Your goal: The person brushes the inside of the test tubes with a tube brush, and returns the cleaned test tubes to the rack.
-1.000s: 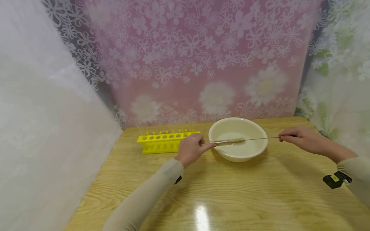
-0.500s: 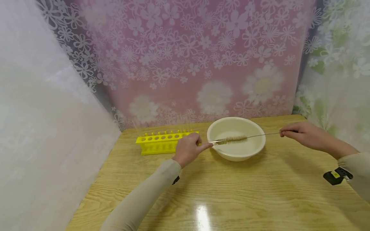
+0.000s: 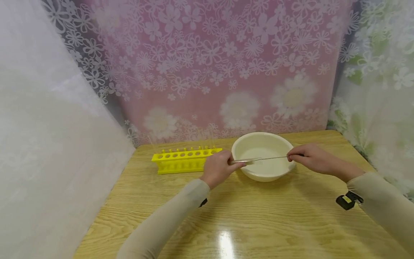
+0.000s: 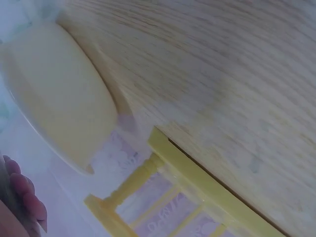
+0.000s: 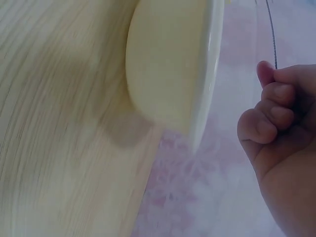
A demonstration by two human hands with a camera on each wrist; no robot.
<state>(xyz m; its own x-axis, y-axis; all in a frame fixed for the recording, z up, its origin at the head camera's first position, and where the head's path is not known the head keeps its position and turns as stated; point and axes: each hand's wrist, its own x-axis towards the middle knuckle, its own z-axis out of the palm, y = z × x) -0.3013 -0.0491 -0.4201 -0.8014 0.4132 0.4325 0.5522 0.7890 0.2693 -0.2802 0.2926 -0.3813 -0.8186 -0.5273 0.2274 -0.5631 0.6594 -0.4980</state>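
My left hand [image 3: 220, 168] grips a clear glass test tube [image 3: 242, 161], held nearly level with its mouth toward the right. Out of that mouth runs the thin twisted wire of a test tube brush [image 3: 274, 158]; its bristles appear to be inside the tube, though blur hides detail. The wire's far end is pinched between thumb and fingers of my right hand [image 3: 313, 159]. In the right wrist view the wire [image 5: 273, 34] rises from those fingertips. Both hands work over a cream basin [image 3: 266, 177]. Only some fingers [image 4: 22, 190] show in the left wrist view.
Left of the basin stands a yellow test tube rack [image 3: 181, 166], partly behind my left hand. Several clear tubes stick up at its two ends. A wood-grain table [image 3: 255, 219] carries everything, with flowered sheets [image 3: 194, 64] hanging at the back and sides.
My right hand has moved left toward the left hand. The brush's bristles, seen outside the tube earlier, have gone into it. My left hand has shifted slightly right.
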